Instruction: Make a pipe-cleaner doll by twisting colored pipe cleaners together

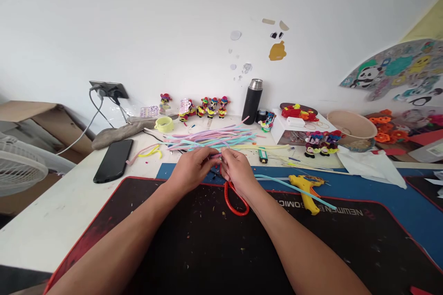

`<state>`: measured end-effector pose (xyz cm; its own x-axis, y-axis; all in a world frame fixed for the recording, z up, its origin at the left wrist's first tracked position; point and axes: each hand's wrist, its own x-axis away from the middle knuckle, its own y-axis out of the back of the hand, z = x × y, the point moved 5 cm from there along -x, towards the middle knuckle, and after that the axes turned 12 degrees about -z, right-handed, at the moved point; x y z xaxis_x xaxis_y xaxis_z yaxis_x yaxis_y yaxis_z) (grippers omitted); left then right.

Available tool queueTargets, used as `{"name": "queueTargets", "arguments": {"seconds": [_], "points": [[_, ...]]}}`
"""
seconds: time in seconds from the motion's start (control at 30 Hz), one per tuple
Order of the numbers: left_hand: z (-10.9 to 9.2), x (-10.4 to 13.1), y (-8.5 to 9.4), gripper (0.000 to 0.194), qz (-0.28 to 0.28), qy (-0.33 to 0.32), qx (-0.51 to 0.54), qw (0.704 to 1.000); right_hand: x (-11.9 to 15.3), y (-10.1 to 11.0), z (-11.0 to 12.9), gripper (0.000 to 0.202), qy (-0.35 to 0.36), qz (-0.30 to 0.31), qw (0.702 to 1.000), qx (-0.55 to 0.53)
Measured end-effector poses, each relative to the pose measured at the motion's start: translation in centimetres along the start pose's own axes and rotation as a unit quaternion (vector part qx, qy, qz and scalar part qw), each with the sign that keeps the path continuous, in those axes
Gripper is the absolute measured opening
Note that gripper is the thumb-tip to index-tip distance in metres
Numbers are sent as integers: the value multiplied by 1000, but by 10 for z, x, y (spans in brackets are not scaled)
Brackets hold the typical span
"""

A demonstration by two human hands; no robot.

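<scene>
Close together above the far edge of the black mat, my left hand (194,168) and my right hand (238,168) are both closed, fingertips nearly meeting. A purple pipe cleaner (217,155) is pinched between them, partly hidden by the fingers. A red looped handle (237,213), apparently of scissors, shows just below my right hand; I cannot tell whether the palm touches it. Right behind the hands lies a loose pile of pastel pipe cleaners (207,138) in pink, purple and turquoise.
A yellow glue gun (306,191) rests on the mat (207,253) at right, a turquoise pipe cleaner (297,188) across it. A phone (113,161) lies at left. Behind stand a black thermos (252,101), several small figures (212,107) and a white box (304,126).
</scene>
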<state>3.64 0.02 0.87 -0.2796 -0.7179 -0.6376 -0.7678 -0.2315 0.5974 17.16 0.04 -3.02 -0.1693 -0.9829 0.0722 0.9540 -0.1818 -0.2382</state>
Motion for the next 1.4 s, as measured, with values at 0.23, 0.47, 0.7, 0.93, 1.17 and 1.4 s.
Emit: {"name": "queueTargets", "arguments": {"seconds": [0.23, 0.47, 0.7, 0.93, 1.17, 1.4], "points": [[-2, -1, -1, 27, -7, -74, -42, 996, 3, -2, -2, 45, -46, 19, 999, -7], [5, -2, 3, 24, -19, 25, 10, 999, 8, -4, 2, 48, -53, 68, 996, 1], [6, -1, 2, 22, -2, 110, 86, 990, 7, -4, 4, 52, 24, 81, 994, 71], [4, -2, -5, 38, 52, 250, 283, 924, 6, 1, 10, 48, 101, 50, 985, 130], [9, -1, -10, 38, 57, 265, 310, 911, 4, 1, 3, 50, 110, 45, 982, 146], [7, -2, -10, 38, 42, 289, 345, 892, 7, -5, -2, 51, -38, 109, 993, 3]]}}
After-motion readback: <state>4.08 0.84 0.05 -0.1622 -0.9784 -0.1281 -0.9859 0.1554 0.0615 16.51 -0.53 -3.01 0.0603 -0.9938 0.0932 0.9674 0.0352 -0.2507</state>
